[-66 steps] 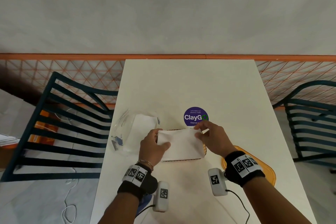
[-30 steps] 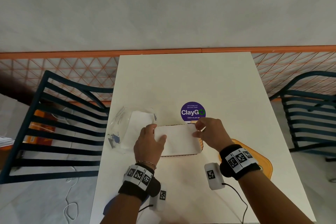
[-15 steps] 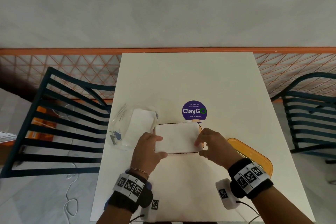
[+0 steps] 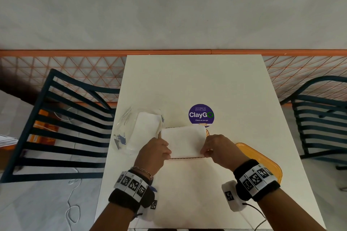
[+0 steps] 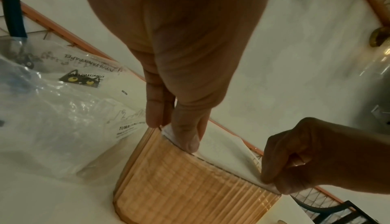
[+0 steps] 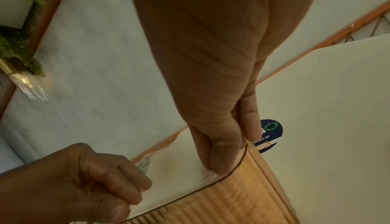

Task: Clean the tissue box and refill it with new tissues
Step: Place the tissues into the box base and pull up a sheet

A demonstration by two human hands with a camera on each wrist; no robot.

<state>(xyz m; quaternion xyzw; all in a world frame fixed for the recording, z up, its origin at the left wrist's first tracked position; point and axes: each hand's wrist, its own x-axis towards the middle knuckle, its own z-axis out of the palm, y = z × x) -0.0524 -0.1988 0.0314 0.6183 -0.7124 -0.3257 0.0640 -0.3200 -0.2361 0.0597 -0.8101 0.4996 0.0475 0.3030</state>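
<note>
An amber ribbed tissue box stands open on the white table, filled by a stack of white tissues. My left hand is at the near left corner. In the left wrist view its thumb presses the tissues inside the box while the fingers lie outside the wall. My right hand pinches the near right corner of the stack. The right wrist view shows its fingertips on the tissues at the rim of the box.
A clear plastic pack with more tissues lies just left of the box. An amber lid lies to the right, by my right wrist. A purple ClayGo sticker is behind the box. Dark slatted chairs stand left and right.
Both hands have slid from the far corners of the tissue stack to its near corners. The stack now sits lower in the box.
</note>
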